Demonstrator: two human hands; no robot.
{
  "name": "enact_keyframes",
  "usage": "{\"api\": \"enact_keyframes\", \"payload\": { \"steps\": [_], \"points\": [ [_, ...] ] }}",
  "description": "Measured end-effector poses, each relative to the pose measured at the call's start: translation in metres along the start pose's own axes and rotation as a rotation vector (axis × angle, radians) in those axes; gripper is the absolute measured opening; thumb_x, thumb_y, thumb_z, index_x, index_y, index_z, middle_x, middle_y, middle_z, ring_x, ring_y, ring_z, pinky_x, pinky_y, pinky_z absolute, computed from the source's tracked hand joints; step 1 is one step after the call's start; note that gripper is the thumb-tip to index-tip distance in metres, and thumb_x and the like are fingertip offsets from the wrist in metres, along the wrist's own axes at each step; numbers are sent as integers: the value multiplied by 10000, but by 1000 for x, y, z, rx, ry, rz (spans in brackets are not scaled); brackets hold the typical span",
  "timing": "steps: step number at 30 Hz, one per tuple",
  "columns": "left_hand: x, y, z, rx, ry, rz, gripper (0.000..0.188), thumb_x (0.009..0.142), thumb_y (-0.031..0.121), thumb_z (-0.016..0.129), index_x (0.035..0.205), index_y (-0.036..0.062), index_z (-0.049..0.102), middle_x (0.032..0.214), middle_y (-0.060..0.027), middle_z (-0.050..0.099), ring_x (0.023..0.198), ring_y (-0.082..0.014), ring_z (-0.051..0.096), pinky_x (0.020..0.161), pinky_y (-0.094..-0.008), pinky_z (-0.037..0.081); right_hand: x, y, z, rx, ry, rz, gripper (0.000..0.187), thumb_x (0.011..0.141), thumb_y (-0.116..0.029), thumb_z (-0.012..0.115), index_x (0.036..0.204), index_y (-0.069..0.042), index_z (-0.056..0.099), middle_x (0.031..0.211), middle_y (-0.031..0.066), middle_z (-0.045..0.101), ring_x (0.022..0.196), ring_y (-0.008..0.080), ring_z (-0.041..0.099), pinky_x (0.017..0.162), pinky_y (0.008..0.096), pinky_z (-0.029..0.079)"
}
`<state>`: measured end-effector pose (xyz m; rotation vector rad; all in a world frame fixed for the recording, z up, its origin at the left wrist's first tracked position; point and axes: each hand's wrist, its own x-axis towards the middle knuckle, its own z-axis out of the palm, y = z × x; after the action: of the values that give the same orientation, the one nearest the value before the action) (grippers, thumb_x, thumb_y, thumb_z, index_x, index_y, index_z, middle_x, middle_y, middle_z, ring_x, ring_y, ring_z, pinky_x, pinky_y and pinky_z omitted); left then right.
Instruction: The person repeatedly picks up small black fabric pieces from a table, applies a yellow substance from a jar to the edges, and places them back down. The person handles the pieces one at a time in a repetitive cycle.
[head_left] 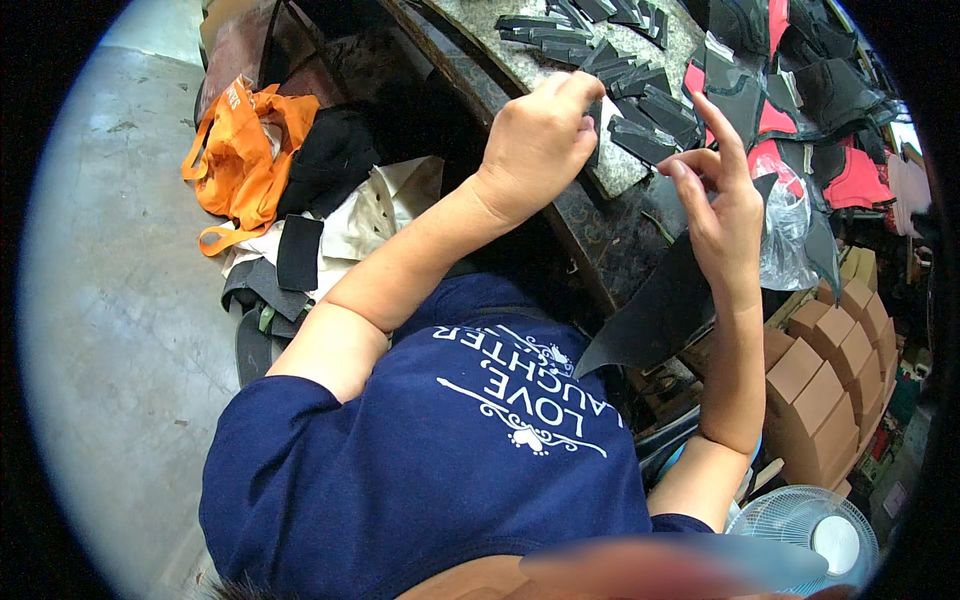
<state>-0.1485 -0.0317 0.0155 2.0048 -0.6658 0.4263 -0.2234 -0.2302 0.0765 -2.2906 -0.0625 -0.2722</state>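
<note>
My left hand (540, 145) is closed over the near edge of the worktop, its thumb and fingers pinching a small black strip (595, 135) mostly hidden by the fingers. Just beyond it, several black strips (640, 105) lie overlapping in rows on a speckled pale board (480, 30). My right hand (722, 200) is raised to the right of these strips, index finger stretched out and thumb apart from it. Behind that wrist a long, curved black sheet piece (650, 315) tapers toward my shirt. Whether the right hand touches this piece I cannot tell.
Black and pink sewn pieces (840, 90) are heaped at the far right, beside a clear plastic bag (787, 235). Brown block-like stacks (820, 390) and a fan (810, 535) stand nearer. On the left are an orange bag (240, 150) and piled cloth (345, 225).
</note>
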Motion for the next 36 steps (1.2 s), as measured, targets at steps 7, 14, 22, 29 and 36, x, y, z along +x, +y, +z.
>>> {"api": "enact_keyframes", "payload": {
  "steps": [7, 14, 22, 29, 36],
  "points": [
    [2, 8, 0, 99, -49, -17, 316, 839, 11, 651, 1153, 39, 650, 959, -162, 719, 847, -341, 719, 760, -423, 583, 10, -9, 19, 29, -88, -23, 692, 915, -68, 702, 1542, -217, 452, 878, 82, 767, 725, 154, 722, 684, 301, 557],
    [1, 10, -4, 116, -40, 1, 647, 797, -11, 656, 1425, 64, 518, 911, -149, 708, 804, -332, 716, 735, -427, 590, 19, -11, 20, 66, -38, -76, 723, 928, -8, 666, 1572, -201, 399, 958, 75, 777, 756, 115, 705, 704, 283, 551],
    [-1, 4, -11, 106, -57, 42, 767, 780, -39, 640, 1508, 100, 441, 951, -161, 662, 797, -338, 697, 732, -426, 590, 15, -11, 29, -18, -216, 21, 736, 956, 42, 584, 1613, -174, 334, 1044, 97, 770, 973, 117, 702, 867, 279, 530],
    [17, -22, -31, 102, 128, 74, 750, 762, 2, 703, 1472, 42, 467, 1155, -179, 553, 938, -332, 646, 832, -405, 566, 15, -18, 21, 102, -124, -49, 667, 950, 40, 607, 1571, -104, 412, 1048, 56, 697, 928, 101, 615, 881, 263, 497],
    [114, -102, -48, 345, 546, 116, 689, 952, 258, 667, 1515, 14, 355, 1446, -306, 458, 1338, -418, 478, 1102, -486, 410, 75, -25, 3, 25, 1, -239, 579, 927, 60, 627, 1476, -107, 552, 987, 30, 702, 869, 82, 618, 811, 248, 511]
  ]
}}
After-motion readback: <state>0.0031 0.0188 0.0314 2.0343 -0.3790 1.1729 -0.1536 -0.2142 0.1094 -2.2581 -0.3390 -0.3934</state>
